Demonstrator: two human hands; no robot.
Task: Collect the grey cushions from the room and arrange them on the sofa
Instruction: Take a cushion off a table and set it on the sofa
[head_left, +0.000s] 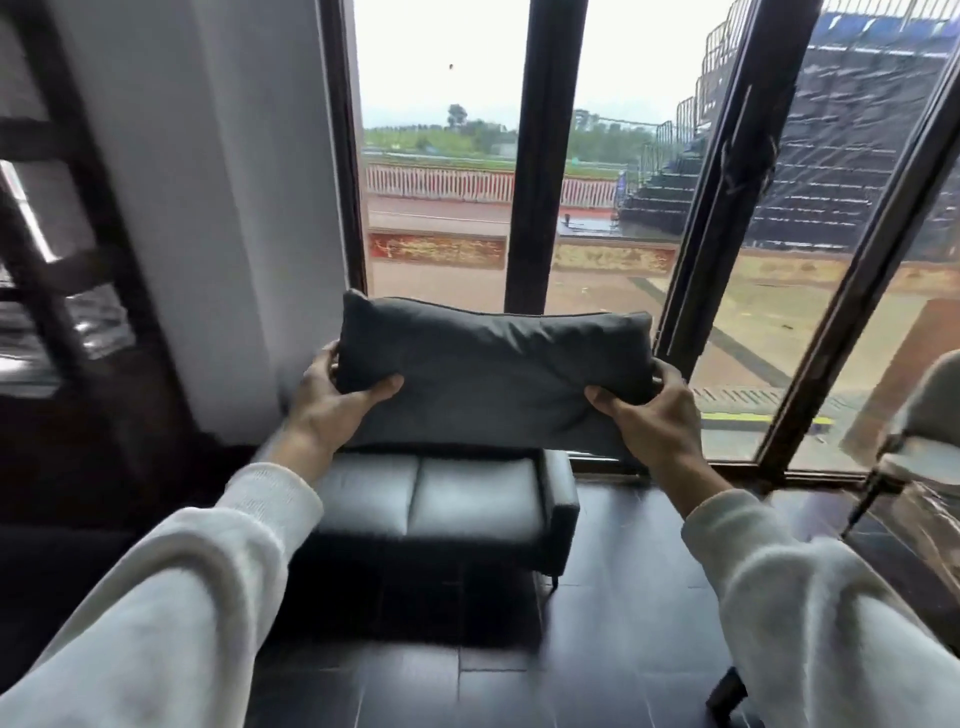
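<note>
The grey cushion (493, 369) is in the middle of the frame, long side level, raised directly above the dark sofa (431, 504) below the window (441, 156). The left grip (332, 400) clasps its left end and the right grip (649, 415) its right end, thumbs on the near face. Holding both ends probably keeps it square for lowering against the sofa's back, which it hides.
</note>
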